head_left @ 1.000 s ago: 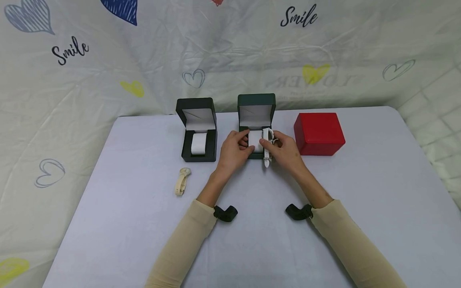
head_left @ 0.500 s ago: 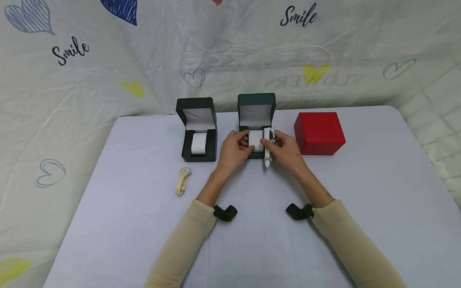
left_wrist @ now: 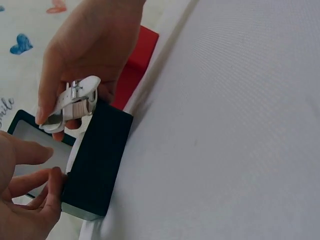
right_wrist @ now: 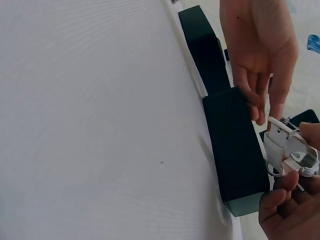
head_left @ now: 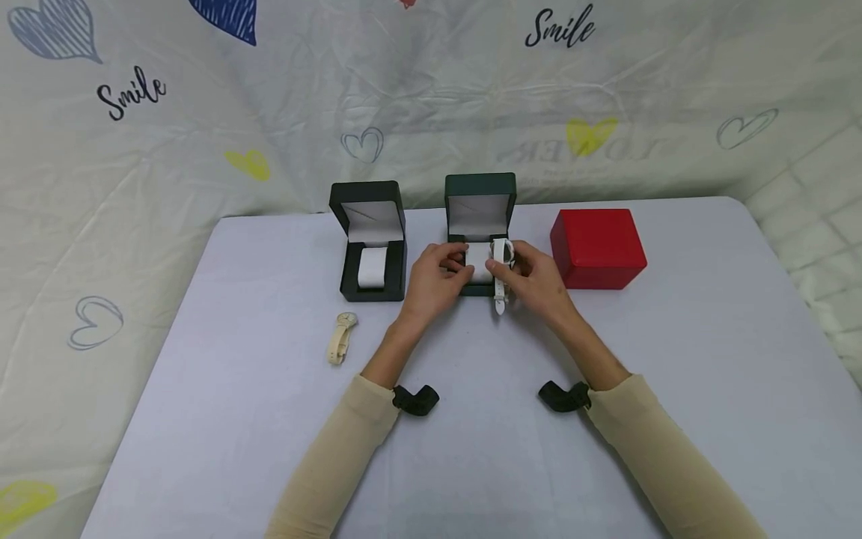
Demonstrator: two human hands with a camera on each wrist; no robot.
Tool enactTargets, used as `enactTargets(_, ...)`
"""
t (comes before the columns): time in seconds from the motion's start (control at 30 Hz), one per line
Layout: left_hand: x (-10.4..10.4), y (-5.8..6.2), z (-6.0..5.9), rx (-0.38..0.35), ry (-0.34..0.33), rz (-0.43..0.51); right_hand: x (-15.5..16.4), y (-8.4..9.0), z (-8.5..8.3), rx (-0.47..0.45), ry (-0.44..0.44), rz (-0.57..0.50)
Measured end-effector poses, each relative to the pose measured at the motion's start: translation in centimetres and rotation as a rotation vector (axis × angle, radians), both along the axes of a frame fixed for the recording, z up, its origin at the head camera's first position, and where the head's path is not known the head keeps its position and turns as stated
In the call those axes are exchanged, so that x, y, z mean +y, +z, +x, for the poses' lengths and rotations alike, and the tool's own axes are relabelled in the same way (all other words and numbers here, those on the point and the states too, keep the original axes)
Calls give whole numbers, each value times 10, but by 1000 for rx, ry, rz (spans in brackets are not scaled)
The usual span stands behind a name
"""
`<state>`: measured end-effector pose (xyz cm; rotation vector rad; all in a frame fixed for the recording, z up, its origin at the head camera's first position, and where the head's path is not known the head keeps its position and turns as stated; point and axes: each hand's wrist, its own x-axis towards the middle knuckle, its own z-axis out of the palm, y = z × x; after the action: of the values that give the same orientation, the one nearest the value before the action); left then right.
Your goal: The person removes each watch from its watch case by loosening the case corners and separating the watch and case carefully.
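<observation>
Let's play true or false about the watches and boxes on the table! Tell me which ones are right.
1. The right hand holds a white watch. True.
2. The red box is open. False: its lid is shut.
3. A beige watch lies on the table by the black box. True.
4. The left hand rests on the red box. False: it holds the green box.

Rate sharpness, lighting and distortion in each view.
Head view: even soft light, sharp, table edges bow slightly. Left wrist view: bright, left hand at the frame edge slightly soft. Right wrist view: table washed pale, white watch crisp.
</observation>
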<state>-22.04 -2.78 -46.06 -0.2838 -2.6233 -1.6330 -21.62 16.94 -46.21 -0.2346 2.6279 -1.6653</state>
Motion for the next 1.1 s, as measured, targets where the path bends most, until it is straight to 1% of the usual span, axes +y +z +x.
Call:
enactTargets(0.17,0,7,4,45,10,49,-2,4,2,18,20,-20)
enactTargets(0.23,0,10,6,61,6,66,-2,5,1,23,34,-28)
enactTargets(0.3,1,13,9,63,-5,85,-3,7,1,22,47,-24)
enactTargets(0.4,1,17,11,36,-26,115,-3,9,1,23,70,-2)
enactTargets(0.5,0,17,12,-8,-44,155,-5,10,3,30,88,25)
enactTargets(0.63,0,14,12,-74,-73,242,-7,11,4,44,119,45)
enactTargets(0.73,1,14,12,-109,-96,297,-7,12,5,54,147,54)
enactTargets(0.93,3,17,12,-140,-109,364,-6,12,6,83,208,42)
enactTargets(1.1,3,19,12,-165,-116,395,-5,14,6,122,248,58)
